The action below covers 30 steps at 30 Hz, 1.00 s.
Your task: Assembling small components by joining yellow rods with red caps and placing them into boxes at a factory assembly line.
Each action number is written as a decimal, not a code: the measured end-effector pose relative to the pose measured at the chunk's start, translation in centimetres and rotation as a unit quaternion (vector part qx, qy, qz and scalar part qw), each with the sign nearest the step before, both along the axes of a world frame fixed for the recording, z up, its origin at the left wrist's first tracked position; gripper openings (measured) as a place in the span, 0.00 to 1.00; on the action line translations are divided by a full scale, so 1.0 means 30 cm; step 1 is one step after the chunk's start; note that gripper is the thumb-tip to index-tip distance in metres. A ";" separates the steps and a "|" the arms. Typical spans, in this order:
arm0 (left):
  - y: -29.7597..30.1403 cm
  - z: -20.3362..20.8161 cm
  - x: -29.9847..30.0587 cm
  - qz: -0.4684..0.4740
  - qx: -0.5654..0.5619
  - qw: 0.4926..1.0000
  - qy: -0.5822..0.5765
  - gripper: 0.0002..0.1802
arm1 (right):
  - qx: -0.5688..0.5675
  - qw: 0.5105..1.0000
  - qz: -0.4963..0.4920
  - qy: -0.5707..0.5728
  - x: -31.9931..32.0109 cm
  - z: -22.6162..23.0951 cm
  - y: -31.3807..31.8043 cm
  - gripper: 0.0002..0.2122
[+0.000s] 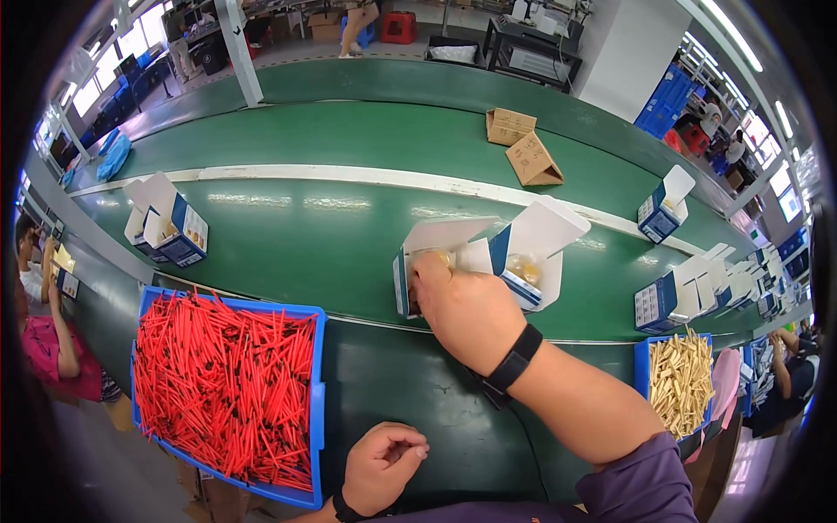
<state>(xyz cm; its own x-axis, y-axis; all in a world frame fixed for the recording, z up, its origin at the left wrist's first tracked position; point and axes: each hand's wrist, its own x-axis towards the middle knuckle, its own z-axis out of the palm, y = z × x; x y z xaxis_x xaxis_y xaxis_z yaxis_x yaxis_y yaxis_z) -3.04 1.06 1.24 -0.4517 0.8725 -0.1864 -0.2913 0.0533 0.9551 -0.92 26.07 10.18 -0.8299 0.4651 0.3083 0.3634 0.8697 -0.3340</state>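
Evidently light card, the open carton [440, 234] stands on the green belt [323, 253], at about twelve o'clock from the left hand [384, 458], whose fingers curl loosely on nothing visible. The right hand [462, 305] dips inside; its fingertips are hidden, so I cannot tell whether they grip anything. The walls should be springy and easily dented: best held low, by opposite sides. The neighbouring carton [547, 228] at three o'clock shows glossy, rounded contents [527, 269], likely slippery.

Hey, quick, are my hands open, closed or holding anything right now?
Left hand: loosely closed, nothing visible in it.
Right hand: dipped into an open box, grip hidden, so it cannot be told.
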 end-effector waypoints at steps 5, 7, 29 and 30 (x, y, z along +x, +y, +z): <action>0.008 -0.004 -0.005 -0.006 0.008 1.000 -0.004 0.09 | -0.006 0.999 0.034 0.000 0.000 -0.009 0.005 0.05; 0.006 -0.004 -0.004 -0.007 0.008 1.000 0.003 0.09 | -0.003 0.999 0.040 -0.024 -0.014 0.000 0.000 0.06; -0.325 0.278 -0.440 0.082 -0.166 0.592 0.784 0.22 | -0.110 0.978 -0.097 0.145 0.547 0.234 -0.204 0.12; -0.344 0.255 -0.499 0.057 -0.203 0.586 0.783 0.24 | -0.102 0.976 -0.143 0.127 0.604 0.217 -0.195 0.12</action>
